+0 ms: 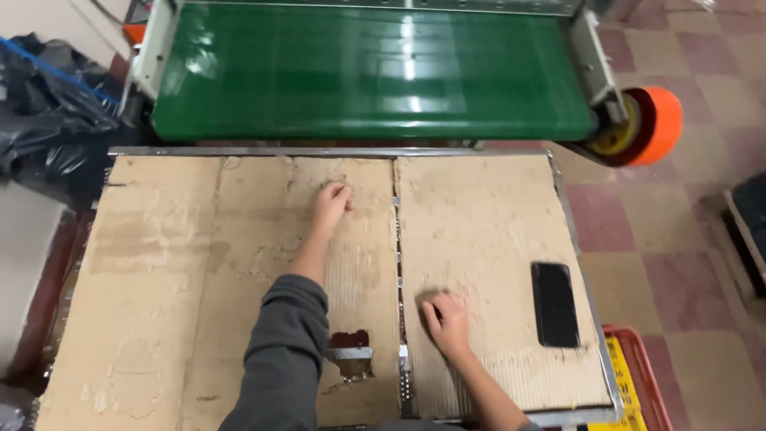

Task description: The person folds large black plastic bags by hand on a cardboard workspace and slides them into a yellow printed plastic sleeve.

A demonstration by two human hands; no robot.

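Cardboard covers nearly the whole metal-edged tabletop (586, 263): worn brown corrugated sheets (199, 263), scuffed and peeling, with a seam running from twelve to six o'clock down the middle. The left hand (330, 201) reaches out in a grey sleeve toward twelve o'clock, fingers curled under and pressed onto the left sheet; its grip looks closed on nothing, though whether something small hides beneath the knuckles cannot be told from this angle. The right hand (447, 318) lies nearer, around five o'clock just right of the seam, palm down and fingers loosely spread on the right sheet, holding nothing.

A flat black rectangular phone (555, 304) rests face up at about four o'clock, near the right hand but apart from it, close to the tabletop's right edge. At six o'clock a ragged hole torn in the left sheet (349, 353) shows metal and a red patch below. Beyond twelve o'clock sits a glossy green conveyor belt (375, 72), with an orange roll of tape (658, 124) at two o'clock and black plastic bags (48, 104) at ten.

The likeliest mishap, as I judge it: a sweep of the right hand or a shift of the loose sheet could nudge the phone off the edge toward the red plastic crate (646, 375). Fingers might also catch the torn hole or the seam's metal strip.
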